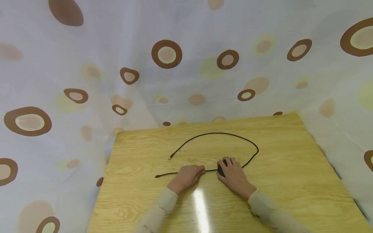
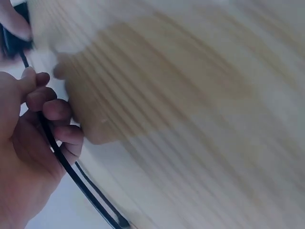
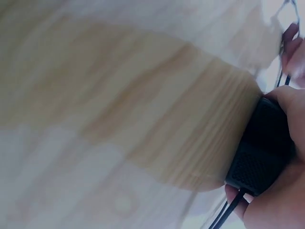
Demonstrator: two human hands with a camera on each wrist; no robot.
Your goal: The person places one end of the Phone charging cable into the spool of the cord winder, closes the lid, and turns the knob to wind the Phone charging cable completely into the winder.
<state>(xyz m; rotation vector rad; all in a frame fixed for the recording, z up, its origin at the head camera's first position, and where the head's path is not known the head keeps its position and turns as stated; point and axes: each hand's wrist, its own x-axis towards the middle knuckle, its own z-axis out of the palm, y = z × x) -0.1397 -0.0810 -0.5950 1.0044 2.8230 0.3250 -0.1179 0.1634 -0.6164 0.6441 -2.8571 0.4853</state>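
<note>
My left hand (image 1: pixel 187 177) pinches a thin black cable (image 1: pixel 217 133) between thumb and fingertips. In the left wrist view the cable (image 2: pixel 78 180) passes through the curled fingers and across the palm. My right hand (image 1: pixel 234 175) grips a black in-line box (image 1: pixel 221 169), thumb at one end and fingers at the other. Seen from the right wrist, the box (image 3: pixel 262 145) has a patch of small dots, and cable leaves it at both ends. One cable end (image 1: pixel 156 176) lies left of my left hand; the other, with a silver tip (image 1: pixel 170 158), lies farther back.
A wooden table (image 1: pixel 140 200) lies under both hands, with a bright light reflection near its front. Around its back and sides hangs pale cloth (image 1: pixel 186 81) with brown and cream oval shapes. The cable makes a wide loop behind my hands.
</note>
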